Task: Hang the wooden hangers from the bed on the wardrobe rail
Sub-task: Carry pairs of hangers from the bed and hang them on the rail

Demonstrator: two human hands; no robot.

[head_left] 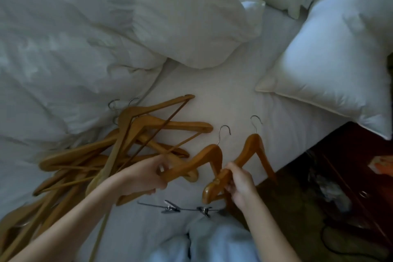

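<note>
- Head view looks straight down on the bed (223, 95), white sheet all rumpled, takes up most of the shot
- big puffy duvet (53, 59) bunched up over the left side, covering that whole half
- pillows: one large pillow (191, 17) at top middle, another white pillow (340, 53) lying off to the right with a corner hanging over the mattress edge
- dark wood nightstand (350, 166) just beside the bed at lower right, pretty murky down there so can't really make out what's on it
- pile of wooden hangers (131, 138) sitting on the sheet left of centre, all tangled and crossed over each other, metal hooks poking toward the duvet
- left hand (144, 176) is closed round the arm end of one hanger (204, 155), hook pointing away from the person
- right hand (240, 183) is gripping a second hanger (253, 151) by its arm, just beside the first one, hook also pointing away
- both held hangers are lifted a bit above the sheet, near the bed edge, looks like anyway
- below the hands there's a thin clip bar (182, 209) with two metal clips, lying near the person's light blue trousers (212, 240)
</note>
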